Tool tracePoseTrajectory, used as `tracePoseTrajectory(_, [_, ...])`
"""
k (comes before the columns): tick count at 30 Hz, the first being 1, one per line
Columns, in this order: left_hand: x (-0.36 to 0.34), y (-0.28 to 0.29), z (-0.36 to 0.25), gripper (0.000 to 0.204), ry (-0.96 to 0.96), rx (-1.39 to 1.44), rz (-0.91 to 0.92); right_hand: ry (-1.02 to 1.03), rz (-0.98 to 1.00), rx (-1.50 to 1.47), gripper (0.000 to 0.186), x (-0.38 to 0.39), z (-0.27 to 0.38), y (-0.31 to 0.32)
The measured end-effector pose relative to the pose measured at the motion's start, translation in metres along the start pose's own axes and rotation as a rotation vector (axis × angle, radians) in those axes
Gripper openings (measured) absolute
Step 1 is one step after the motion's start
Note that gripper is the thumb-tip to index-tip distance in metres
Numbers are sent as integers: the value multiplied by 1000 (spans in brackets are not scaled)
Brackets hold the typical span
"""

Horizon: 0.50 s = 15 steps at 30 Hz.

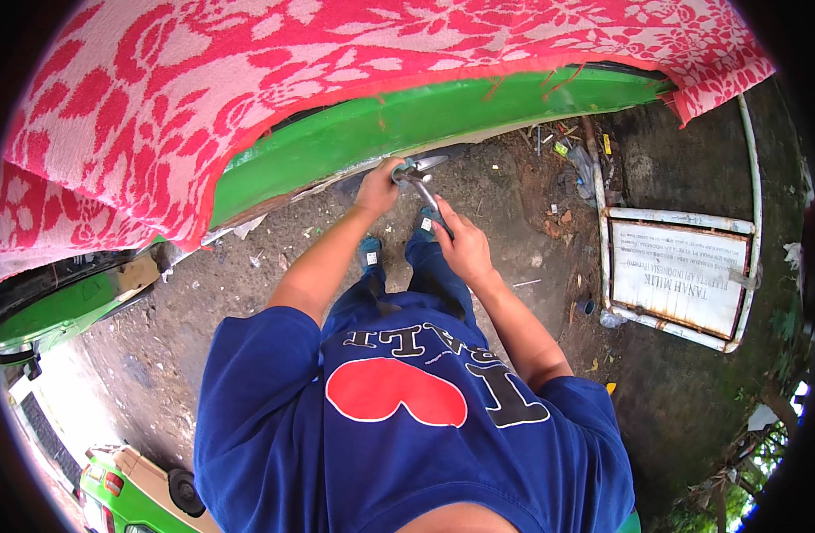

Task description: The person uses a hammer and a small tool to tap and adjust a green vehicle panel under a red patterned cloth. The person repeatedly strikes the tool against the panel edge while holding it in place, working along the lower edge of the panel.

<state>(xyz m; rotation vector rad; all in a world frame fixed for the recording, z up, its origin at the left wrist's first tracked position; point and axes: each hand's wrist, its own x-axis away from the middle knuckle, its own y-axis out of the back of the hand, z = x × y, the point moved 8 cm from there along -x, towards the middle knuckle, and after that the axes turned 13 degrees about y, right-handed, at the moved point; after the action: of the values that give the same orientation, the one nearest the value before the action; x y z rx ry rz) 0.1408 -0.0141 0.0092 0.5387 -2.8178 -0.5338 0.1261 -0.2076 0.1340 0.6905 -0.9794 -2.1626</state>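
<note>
- where the ground (pixel 536 311) shows, it is brown and gritty, strewn with litter, and its upper edge runs along a green panel (pixel 407 115).
- a green car (pixel 127 480), partly cut off, stands at the ground's lower left corner, one dark wheel (pixel 185 493) showing.
- a red and pale pink patterned cloth (pixel 274 71) drapes over the green panel, leaving its lower strip bare.
- a framed white sign (pixel 678 275), rusty at the border, lettering upside down in this view, is at the ground's right edge.
- a dark blue shirt (pixel 265 400) with a red heart covers the person's body.
- blue shoes (pixel 423 226) are on the ground, beyond the person's legs.
- the left hand (pixel 381 186) has its fingers curled round the upper end of a metal tool (pixel 422 190).
- the right hand (pixel 465 244) is wrapped round the tool's lower end.
- the metal tool slants between both hands, near the panel's lower edge, a shiny flat tip pointing right; whether it is one piece or two, i cannot tell.
</note>
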Motion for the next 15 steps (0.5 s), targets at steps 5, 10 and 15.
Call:
tracePoseTrajectory(5, [-5,2,6,33,4,42,-49,-96,68,-57,49,-7,-3,2])
tracePoseTrajectory(10, [-7,11,38,35,114,-85,-68,-77,-34,-135,51,23,-20,-13])
tracePoseTrajectory(15, [27,8,15,38,-63,-95,15,-167,-115,-207,49,23,-8,21])
